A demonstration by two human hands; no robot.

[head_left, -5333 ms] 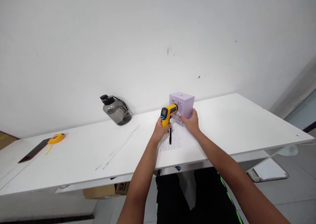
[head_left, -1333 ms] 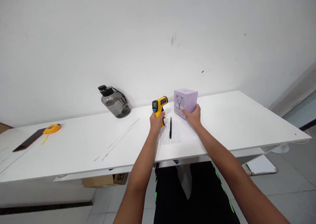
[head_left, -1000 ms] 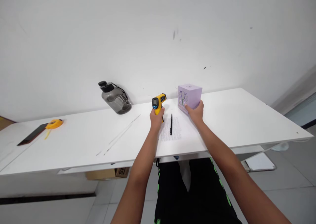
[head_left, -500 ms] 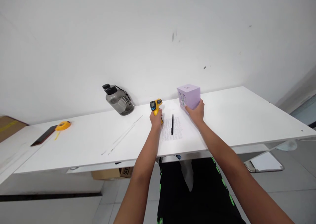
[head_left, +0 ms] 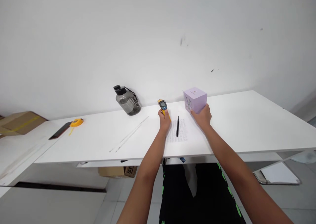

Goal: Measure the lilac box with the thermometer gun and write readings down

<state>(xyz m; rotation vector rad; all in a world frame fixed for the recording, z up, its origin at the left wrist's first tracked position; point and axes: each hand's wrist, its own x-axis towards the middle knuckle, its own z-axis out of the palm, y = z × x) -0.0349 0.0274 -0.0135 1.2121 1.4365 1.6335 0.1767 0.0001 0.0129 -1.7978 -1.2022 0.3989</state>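
Note:
My left hand (head_left: 164,119) is closed around the handle of a yellow and black infrared thermometer (head_left: 163,104). The thermometer's small screen faces me, and its nose points away toward the wall and slightly left. A lilac box (head_left: 199,103) with a floral print on its left side is gripped at its near right corner by my right hand (head_left: 203,116). The fingers behind that corner are partly hidden. Between my hands, a black pen (head_left: 177,127) lies on a sheet of paper (head_left: 183,135) covered in writing.
A grey see-through bottle (head_left: 128,102) stands by the wall, left of the thermometer. Further left on the white table (head_left: 98,141) lie an orange tape measure (head_left: 76,122) and a dark flat strip (head_left: 60,131). A cardboard box (head_left: 23,122) is at the far left.
The view has swung left, so things appear further right. My left hand has turned the thermometer's nose from the right to away from me. My right hand keeps its hold on the box.

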